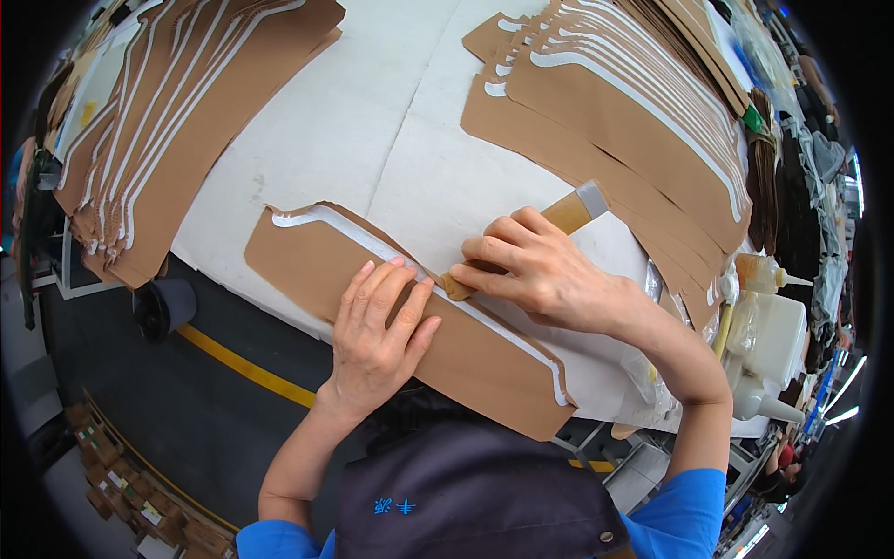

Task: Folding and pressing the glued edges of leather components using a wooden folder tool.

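Observation:
A brown leather-like panel [484, 377] with a white strip [524, 343] along its far edge lies at the table's front, partly overhanging. My left hand [377, 321] rests flat on it, fingers outstretched with their tips on the strip near the edge. Closed in my right hand [549, 270] is a flat tan tool [568, 214] with a grey band at its upper end; its exact kind is unclear. The tool's lower end meets the panel's far edge, just right of my left fingertips. Part of that edge stands slightly raised there.
Fanned brown panels with white strips lie at the far left [237, 79] and far right [605, 116] of the white table [326, 121]. A yellowish nozzle bottle [759, 273] and a white plastic container [780, 331] stand at the right. A dark bin [163, 307] is beside the table's left front.

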Demonstrator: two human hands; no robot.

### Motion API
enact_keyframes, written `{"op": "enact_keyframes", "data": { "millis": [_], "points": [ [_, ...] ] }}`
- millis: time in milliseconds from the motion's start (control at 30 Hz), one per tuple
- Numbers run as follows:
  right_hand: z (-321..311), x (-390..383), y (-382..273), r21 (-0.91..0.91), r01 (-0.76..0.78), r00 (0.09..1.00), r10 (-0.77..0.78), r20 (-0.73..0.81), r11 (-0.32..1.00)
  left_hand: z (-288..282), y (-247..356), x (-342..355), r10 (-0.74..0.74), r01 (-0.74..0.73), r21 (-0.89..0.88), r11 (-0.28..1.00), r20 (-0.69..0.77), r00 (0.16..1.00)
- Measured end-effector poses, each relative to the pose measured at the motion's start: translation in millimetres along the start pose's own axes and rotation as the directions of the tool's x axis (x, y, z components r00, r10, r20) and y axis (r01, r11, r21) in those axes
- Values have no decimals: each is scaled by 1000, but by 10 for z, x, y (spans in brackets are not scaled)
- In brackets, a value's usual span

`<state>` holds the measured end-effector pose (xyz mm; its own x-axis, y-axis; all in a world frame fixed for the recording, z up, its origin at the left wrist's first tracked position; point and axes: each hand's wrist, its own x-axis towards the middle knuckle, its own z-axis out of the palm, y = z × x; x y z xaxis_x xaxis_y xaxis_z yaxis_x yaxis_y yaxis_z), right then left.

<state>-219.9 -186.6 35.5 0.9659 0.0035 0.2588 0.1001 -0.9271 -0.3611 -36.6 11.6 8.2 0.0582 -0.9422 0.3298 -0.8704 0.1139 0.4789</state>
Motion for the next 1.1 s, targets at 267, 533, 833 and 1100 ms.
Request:
{"op": "enact_keyframes", "data": {
  "millis": [267, 533, 833, 1100],
  "points": [
    [51, 154, 70, -1, 29, 1000, -29, -6, 1000, -89, -78, 26, -18, 18, 81, 997, -1, 1000],
    [75, 371, 153, 4, 64, 998, -64, -5, 998, -200, -195, 90, -37, 39, 108, 993, -24, 999],
    [79, 620, 222, -5, 84, 996, -84, 28, 996, -281, -369, 114, -69, 78, 134, 988, -72, 995],
    [133, 807, 276, -16, 95, 995, -95, 4, 995, -362, -494, 167, -78, 87, 139, 987, -63, 995]
  ]
}}
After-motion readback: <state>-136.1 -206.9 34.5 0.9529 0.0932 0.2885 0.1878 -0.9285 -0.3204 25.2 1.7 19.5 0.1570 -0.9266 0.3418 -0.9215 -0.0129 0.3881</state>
